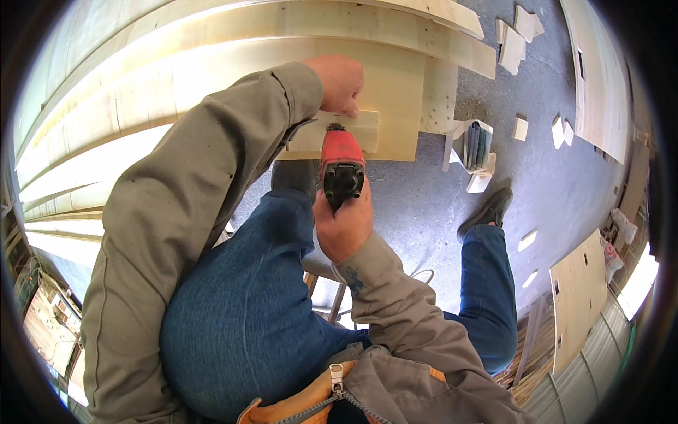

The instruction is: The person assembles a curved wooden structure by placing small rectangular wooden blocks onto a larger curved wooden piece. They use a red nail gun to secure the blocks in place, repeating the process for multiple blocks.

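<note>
Two hands are at work in the head view. Our left hand [337,83] is clenched on a small wood block [337,131], pressing it flat against the plywood panel [385,85] near the panel's lower edge. Our right hand [344,225] is wrapped tight round the grip of a red drill [342,165], its nose set against the block's face, just below the left knuckles. The panel stands on edge among long curved plywood sheets [106,127] that run off to the left. Below the panel's lower right corner lie wood offcuts [519,35] scattered on the grey floor [424,205], and a small wooden box [474,148] stands just beside that corner. Our shoe [487,210] rests on the floor, well apart from the drill.
</note>
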{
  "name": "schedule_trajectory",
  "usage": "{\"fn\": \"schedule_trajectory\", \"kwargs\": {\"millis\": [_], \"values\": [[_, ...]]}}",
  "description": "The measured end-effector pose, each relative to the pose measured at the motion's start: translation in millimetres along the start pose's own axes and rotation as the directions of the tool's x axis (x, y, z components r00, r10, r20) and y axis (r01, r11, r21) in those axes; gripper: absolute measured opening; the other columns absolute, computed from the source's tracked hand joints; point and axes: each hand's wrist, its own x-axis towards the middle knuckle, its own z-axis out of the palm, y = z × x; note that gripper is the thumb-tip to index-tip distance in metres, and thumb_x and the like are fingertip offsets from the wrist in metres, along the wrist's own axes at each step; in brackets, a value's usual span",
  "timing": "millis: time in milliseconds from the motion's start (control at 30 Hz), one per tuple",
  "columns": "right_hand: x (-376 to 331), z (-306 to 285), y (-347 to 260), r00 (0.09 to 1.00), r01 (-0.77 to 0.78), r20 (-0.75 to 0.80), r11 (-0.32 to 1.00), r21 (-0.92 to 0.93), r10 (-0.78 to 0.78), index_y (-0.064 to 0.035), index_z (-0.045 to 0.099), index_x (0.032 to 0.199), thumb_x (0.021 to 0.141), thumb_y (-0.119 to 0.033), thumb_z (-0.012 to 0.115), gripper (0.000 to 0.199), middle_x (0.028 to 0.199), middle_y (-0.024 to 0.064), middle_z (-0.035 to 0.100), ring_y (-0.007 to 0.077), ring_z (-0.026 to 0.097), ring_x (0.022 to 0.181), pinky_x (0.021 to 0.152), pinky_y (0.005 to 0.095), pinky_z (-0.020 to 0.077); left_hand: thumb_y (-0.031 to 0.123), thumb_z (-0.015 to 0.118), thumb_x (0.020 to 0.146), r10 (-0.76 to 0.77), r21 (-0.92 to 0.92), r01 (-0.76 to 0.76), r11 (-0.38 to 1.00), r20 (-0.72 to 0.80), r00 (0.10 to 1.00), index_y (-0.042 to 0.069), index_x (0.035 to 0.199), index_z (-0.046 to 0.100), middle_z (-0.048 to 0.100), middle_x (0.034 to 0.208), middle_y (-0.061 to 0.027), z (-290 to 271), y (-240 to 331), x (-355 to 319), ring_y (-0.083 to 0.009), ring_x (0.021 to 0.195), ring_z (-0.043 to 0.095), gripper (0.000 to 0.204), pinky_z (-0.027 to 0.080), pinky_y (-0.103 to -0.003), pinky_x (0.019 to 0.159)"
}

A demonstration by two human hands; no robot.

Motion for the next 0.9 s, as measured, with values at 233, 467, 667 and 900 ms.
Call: {"fn": "schedule_trajectory", "kwargs": {"millis": [233,467,667,900], "values": [[-21.1,-2.1,21.1,0.997,0.068,0.031,0.997,-0.032,-0.067,0.0095,0.023,0.162,0.087,-0.002,0.067,0.088,0.147,0.0328,0.050,0.0470,0.053,0.136,0.118,0.0489,0.0414,0.029,0.088,0.083,-0.048,-0.017,0.048,0.999,0.026,0.999,0.002,0.085,0.076,0.073,0.079,-0.0182,-3.3,5.8,-3.8,-0.0363,0.076,0.070,0.029,0.054,-0.047,0.069],[-21.4,-2.0,18.8,0.998,0.039,0.038,0.999,0.029,-0.040,0.0093,0.022,0.163,0.087,-0.002,0.068,0.089,0.146,0.0326,0.050,0.0466,0.053,0.136,0.118,0.0478,0.0417,0.029,0.088,0.084,-0.026,-0.017,0.026,1.000,0.000,1.000,0.003,0.085,0.076,0.073,0.079,-0.0178,0.8,0.6,-1.7,-0.0360,0.076,0.070,0.029,0.055,-0.047,0.068],[-18.2,-1.0,17.3,0.998,0.061,0.029,0.998,-0.007,-0.061,0.0103,0.022,0.162,0.087,-0.002,0.067,0.088,0.147,0.0332,0.050,0.0470,0.053,0.137,0.118,0.0480,0.0413,0.029,0.088,0.084,-0.028,-0.014,0.028,0.999,0.001,1.000,0.003,0.086,0.076,0.074,0.080,-0.0181,0.7,0.7,-2.9,-0.0359,0.076,0.071,0.029,0.055,-0.046,0.069],[-15.0,-2.1,11.5,0.999,0.035,0.027,0.996,0.085,-0.037,0.0112,0.022,0.161,0.087,-0.002,0.066,0.088,0.147,0.0330,0.050,0.0474,0.054,0.136,0.118,0.0482,0.0420,0.028,0.088,0.083,-0.031,-0.033,0.031,0.999,-0.002,1.000,0.003,0.086,0.076,0.074,0.080,-0.0179,2.8,-1.1,-1.2,-0.0358,0.076,0.071,0.028,0.055,-0.046,0.069]]}}
